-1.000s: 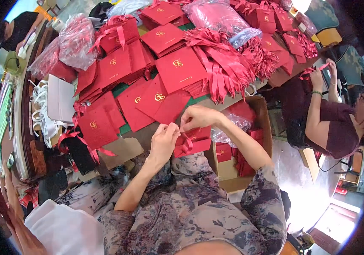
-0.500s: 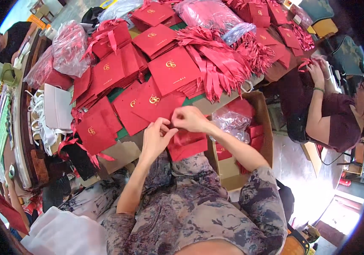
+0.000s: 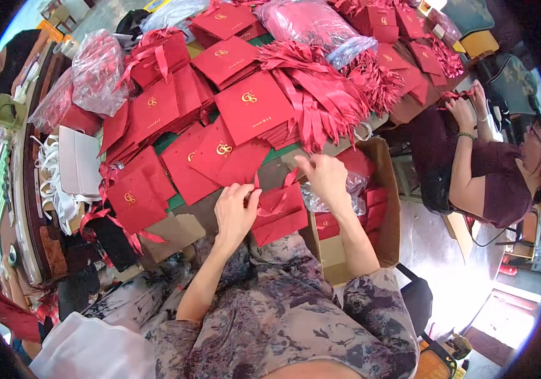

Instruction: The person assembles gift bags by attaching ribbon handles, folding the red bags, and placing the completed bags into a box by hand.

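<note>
A red square paper pouch [image 3: 281,221] stands at my lap by the table's front edge, with a red ribbon [image 3: 277,201] looped across its upper part. My left hand [image 3: 236,207] pinches the ribbon at the pouch's upper left corner, thumb against fingers. To the right and a little higher is my right hand [image 3: 326,180], its fingers curled and its thumb raised. One ribbon end comes up close to that thumb; the fingers hide what they hold, if anything. Just beyond the right hand hangs a bundle of red ribbons [image 3: 321,101].
Stacks of red pouches [image 3: 255,104] with gold print cover the table. An open cardboard box [image 3: 389,208] with pouches and clear plastic stands at right. Plastic-wrapped bundles [image 3: 98,69] lie at back left. A co-worker's hands [image 3: 466,110] handle red ribbon at far right.
My right hand has moved from beside my left hand to the right, towards the ribbon bundle. More ribbon now shows over the pouch. My left hand stays at its corner.
</note>
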The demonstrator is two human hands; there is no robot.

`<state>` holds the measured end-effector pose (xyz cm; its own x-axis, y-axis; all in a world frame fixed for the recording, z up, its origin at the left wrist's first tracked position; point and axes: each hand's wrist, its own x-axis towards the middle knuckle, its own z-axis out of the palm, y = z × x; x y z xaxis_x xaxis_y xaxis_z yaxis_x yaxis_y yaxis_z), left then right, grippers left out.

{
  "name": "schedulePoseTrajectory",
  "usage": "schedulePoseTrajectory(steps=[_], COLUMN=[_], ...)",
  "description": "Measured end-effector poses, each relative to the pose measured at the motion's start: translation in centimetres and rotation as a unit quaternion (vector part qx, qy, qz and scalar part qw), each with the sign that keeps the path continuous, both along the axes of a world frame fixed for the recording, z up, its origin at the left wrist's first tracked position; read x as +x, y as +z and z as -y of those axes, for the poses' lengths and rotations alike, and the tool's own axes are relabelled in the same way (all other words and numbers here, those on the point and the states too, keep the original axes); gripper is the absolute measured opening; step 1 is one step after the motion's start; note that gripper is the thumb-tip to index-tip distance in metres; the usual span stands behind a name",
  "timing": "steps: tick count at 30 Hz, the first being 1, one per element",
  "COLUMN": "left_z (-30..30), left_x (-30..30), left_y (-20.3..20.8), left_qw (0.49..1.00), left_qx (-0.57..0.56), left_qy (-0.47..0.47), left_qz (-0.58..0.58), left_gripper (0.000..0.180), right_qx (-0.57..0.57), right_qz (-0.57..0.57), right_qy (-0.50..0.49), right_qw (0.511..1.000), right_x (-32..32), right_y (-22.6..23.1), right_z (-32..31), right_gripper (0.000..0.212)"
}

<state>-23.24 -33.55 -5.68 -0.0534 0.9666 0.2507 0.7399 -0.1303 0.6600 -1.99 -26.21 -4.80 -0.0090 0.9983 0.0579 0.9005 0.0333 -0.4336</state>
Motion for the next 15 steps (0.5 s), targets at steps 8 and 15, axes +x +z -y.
schedulePoseTrajectory(steps=[8, 15], left_z=[-1.1, -1.5], left_x=[1.6, 2.0], left_y=[0.0, -0.1], left_qw=[0.997, 0.999], left_qx=[-0.043, -0.018], left_qy=[0.016, -0.001], left_qz=[0.055, 0.042], left_gripper=[0.015, 0.015], right_qx=[0.035, -0.087], right_qz=[-0.22, -0.5], right_qy=[0.046, 0.068], right_qw=[0.974, 0.859], right_x=[-1.2, -3.3], right_y=[-2.1, -2.5], right_z=[0.5, 1.9], right_gripper=[0.017, 0.01])
